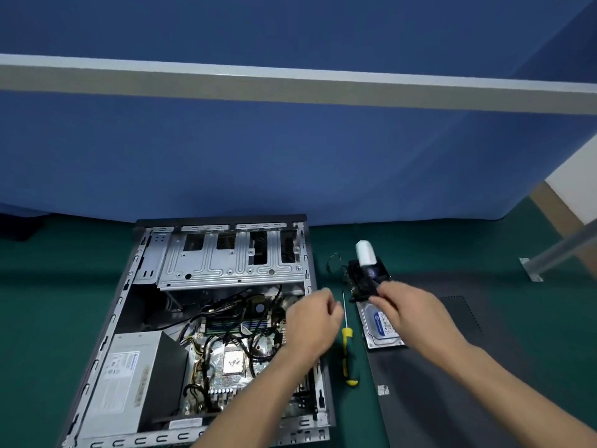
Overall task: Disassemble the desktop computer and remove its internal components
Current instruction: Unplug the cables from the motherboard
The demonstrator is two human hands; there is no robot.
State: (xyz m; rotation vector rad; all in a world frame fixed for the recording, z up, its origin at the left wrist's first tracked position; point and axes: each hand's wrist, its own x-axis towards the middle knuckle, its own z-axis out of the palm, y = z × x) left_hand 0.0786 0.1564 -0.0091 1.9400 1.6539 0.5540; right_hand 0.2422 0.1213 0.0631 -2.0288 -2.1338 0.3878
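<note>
The person's right hand (399, 307) is pinching the black cooler fan (363, 282) in its fingers, beside the open grey desktop case (223, 324). It should be lowering it gently clear of the silver hard drive (381, 328). The left hand (311, 324) is hovering loosely curled, holding nothing.

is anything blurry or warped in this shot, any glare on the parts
Head view: the wide lens bows the grey partition rail and stretches the edges; both hands, left and right, are softly motion-blurred; the lighting is even and soft, with only mild shine on the metal drive cage and the bare CPU; the hard drive label is too soft to read.
</note>
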